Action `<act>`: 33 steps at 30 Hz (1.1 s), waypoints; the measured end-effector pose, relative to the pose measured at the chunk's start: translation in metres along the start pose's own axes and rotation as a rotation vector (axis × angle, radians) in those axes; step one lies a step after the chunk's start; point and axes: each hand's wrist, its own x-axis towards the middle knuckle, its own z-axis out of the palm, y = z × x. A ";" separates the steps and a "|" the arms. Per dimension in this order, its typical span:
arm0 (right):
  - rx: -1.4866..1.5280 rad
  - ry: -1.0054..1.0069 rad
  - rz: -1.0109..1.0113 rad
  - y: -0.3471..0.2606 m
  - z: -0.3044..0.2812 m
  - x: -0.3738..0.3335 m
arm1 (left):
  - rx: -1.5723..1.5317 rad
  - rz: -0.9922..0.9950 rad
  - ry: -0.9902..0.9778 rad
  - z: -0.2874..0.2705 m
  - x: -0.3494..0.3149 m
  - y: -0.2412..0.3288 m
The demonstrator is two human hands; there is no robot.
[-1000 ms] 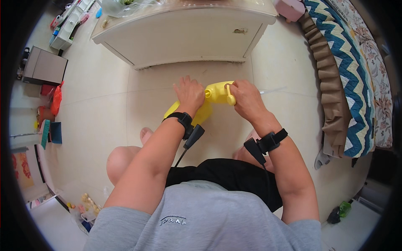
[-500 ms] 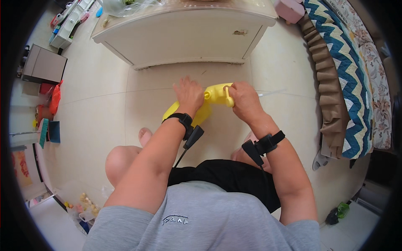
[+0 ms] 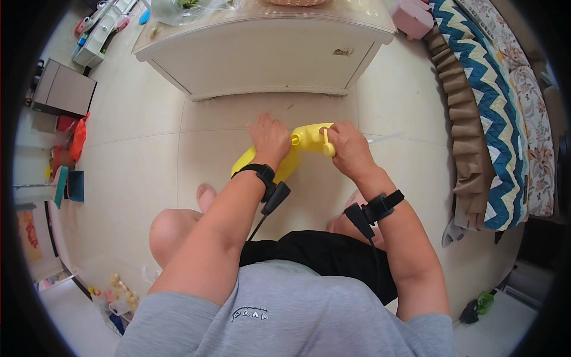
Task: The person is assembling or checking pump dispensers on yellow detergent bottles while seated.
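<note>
My right hand (image 3: 351,149) is closed round a curved yellow plastic piece (image 3: 307,137) with a short round mouth facing left. A yellow strap with a rounded knob (image 3: 328,150) hangs beside its fingers. Past that hand, a thin whitish tube (image 3: 380,140) sticks out to the right. My left hand (image 3: 270,138), back upward and fingers spread, lies over a larger rounded yellow object (image 3: 289,165). Most of that object is hidden under the hand and wrist. Whether the two yellow parts are joined, I cannot tell.
A white cabinet (image 3: 262,62) stands ahead on the tiled floor (image 3: 143,154). On the right is a bed or sofa with a zigzag cover (image 3: 496,137). A grey box (image 3: 64,89), a red bag (image 3: 79,138) and a blue dustpan (image 3: 76,187) are at the left.
Both hands and the yellow parts sit very slightly lower in the view, as does the cabinet. The right hand has shifted a touch to the right. Both hands keep their places on the yellow parts.
</note>
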 end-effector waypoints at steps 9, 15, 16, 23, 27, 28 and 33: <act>0.060 -0.025 0.065 0.001 -0.006 0.000 | -0.008 0.013 0.089 0.004 0.000 -0.006; 0.024 -0.049 0.023 0.002 -0.003 -0.003 | 0.103 0.032 0.081 0.006 0.003 -0.002; 0.028 -0.047 0.023 0.003 -0.001 -0.004 | 0.102 0.018 0.080 0.007 0.000 -0.003; 0.057 -0.071 0.085 0.006 -0.008 -0.005 | 0.037 0.023 0.104 -0.008 -0.002 -0.004; 0.043 -0.053 0.082 0.006 -0.008 -0.005 | 0.070 0.043 0.030 -0.004 -0.005 0.002; 0.042 -0.054 0.076 0.006 -0.007 -0.003 | 0.141 0.035 0.107 0.000 -0.003 -0.001; 0.120 -0.066 0.124 0.017 0.003 -0.011 | 0.081 0.044 0.060 0.002 -0.006 -0.007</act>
